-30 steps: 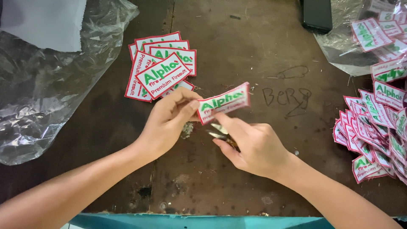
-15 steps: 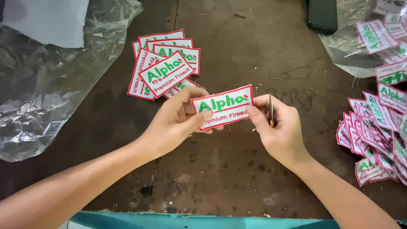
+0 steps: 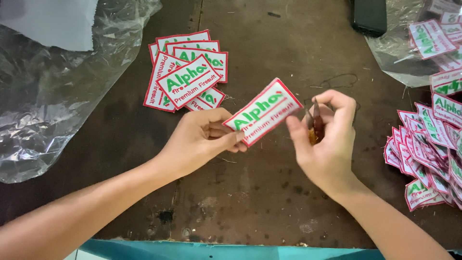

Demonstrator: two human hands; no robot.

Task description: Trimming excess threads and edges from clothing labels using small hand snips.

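A: Patch, white with red border and green lettering, is pinched at its lower left corner by the left hand, thumb on top, fingers curled beneath. It is tilted, right end higher, held above the table.

B: Right hand?

A: Just right of the patch, closed around a small snipper, blades upright, thumb close to the patch's right edge. Contact there: cannot tell.

B: Surroundings?

A: Stack of like patches up-left of the held patch; pile far right; plastic sheet far left.
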